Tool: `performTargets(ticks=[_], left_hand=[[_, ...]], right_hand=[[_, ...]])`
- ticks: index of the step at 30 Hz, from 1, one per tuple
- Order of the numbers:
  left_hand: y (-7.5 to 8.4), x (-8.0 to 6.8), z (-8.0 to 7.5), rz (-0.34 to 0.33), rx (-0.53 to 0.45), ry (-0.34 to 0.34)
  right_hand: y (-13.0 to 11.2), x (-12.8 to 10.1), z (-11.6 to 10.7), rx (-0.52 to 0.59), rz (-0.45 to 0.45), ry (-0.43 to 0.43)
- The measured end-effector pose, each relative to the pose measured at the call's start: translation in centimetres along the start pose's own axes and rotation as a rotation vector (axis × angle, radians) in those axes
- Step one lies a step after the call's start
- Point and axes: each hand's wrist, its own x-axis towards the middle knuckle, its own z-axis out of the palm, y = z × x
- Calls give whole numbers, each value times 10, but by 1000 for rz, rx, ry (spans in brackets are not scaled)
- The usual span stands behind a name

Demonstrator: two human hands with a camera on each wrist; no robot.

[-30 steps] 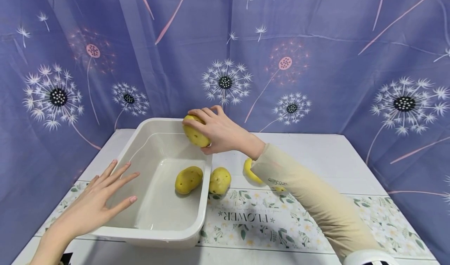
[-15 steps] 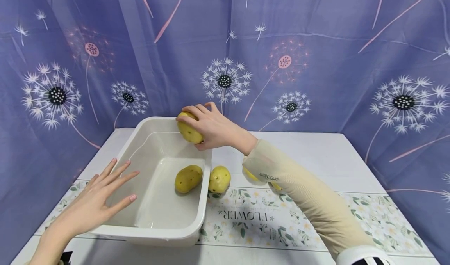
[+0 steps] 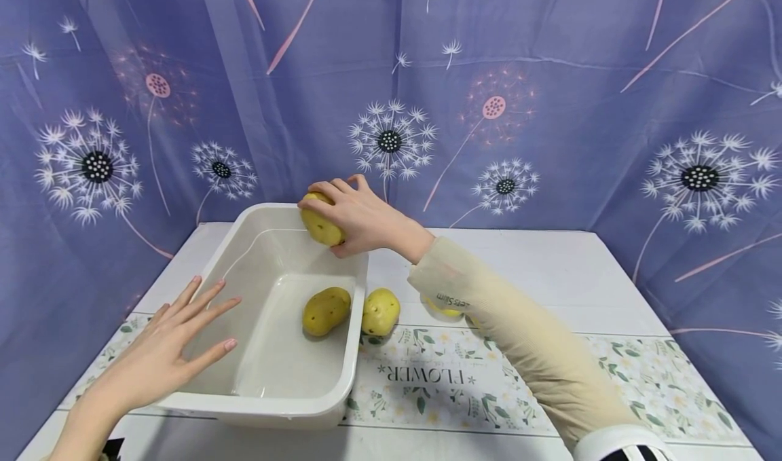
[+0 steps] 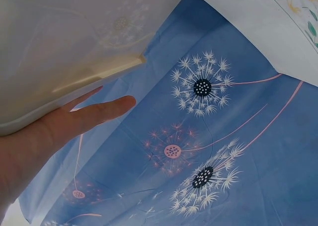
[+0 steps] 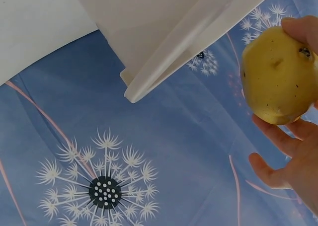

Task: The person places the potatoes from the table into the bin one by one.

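Note:
My right hand [image 3: 369,222] grips a yellow potato [image 3: 322,225] over the far right corner of a deep white plastic basin [image 3: 259,405]. Seen from the right wrist, the dark-specked potato [image 5: 278,79] lies between thumb and fingers, above the basin's rim [image 5: 164,62]. A second potato [image 3: 326,311] rests on the basin floor by its right wall. Just outside that wall lies a third potato [image 3: 381,313]. My left hand [image 3: 161,349], fingers spread and holding nothing, is at the basin's near left side. In the left wrist view its thumb side [image 4: 64,126] runs along the basin's rim.
Partly hidden by the right sleeve [image 3: 501,318], yellow pieces [image 3: 451,311] lie on the table. A flower-printed strip [image 3: 434,396] crosses the white tabletop [image 3: 537,264]. A purple dandelion-print curtain [image 3: 550,94] hangs close behind and on both sides.
My right hand has carried its potato leftward, farther in over the basin. The right sleeve now covers more of the yellow pieces. My left hand has stayed in place.

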Motion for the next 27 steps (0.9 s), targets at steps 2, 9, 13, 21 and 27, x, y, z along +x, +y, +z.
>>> performTargets(ticks=[2,9,13,21,27], left_hand=[[0,0,0,2,-1,2],[0,0,1,5,4,9],[0,0,0,7,7,11],[1,0,0,10,11,11],[0,-1,0,8,9,13]], right_hand=[[0,2,1,0,2,-6],[-1,7,4,-5,-8,-16],[-2,9,5,-16,-13,-20],[-3,13,10,-46,0,-40],[-3,15,14,-49,8,-57]])
